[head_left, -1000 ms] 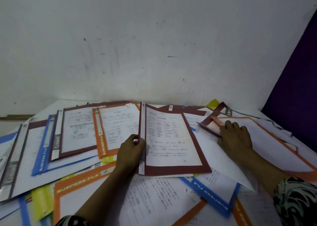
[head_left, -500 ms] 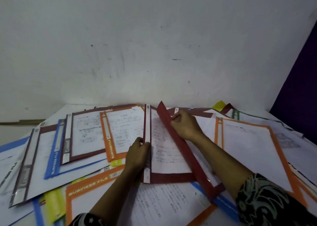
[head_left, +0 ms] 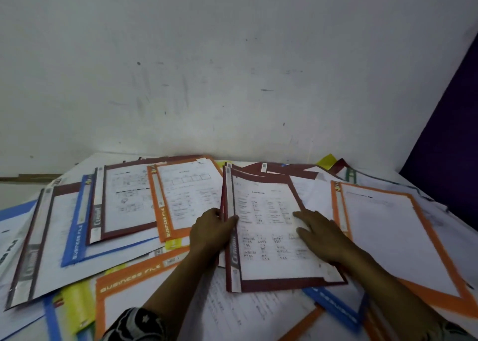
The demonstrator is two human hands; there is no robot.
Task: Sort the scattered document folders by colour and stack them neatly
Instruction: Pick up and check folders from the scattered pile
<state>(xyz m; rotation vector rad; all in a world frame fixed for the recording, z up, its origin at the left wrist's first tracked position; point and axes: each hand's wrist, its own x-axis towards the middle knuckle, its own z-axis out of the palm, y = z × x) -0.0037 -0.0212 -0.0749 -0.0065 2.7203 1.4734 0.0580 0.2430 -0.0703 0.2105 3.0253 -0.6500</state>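
1. table (head_left: 85, 163): buried under overlapping folders of mixed colours. By my read the sort is at an early stage.
2. orange folder (head_left: 388, 239): right side, just beside the maroon stack and clear of the work.
3. maroon stack (head_left: 269, 237): centre of the table, near edge. I count at least two maroon folders, spines to the left. The far corners are fanned and not flush. It sits on loose sheets and a blue folder (head_left: 336, 307), so the base is uneven.
4. right grip (head_left: 320, 234): wide and flat, fingers straight, pressing on the top page. It holds nothing.
5. left grip (head_left: 212, 233): curled round the spine edge of the maroon stack, thumb on top.
6. Step in hand, as I judge it: squaring the maroon folders.
   - Use the left grip as the fence.
   - Push with the right palm toward the spines, then align the far edge.
   - Use light pressure. Plastic covers probably slide and could drag the sheets underneath.
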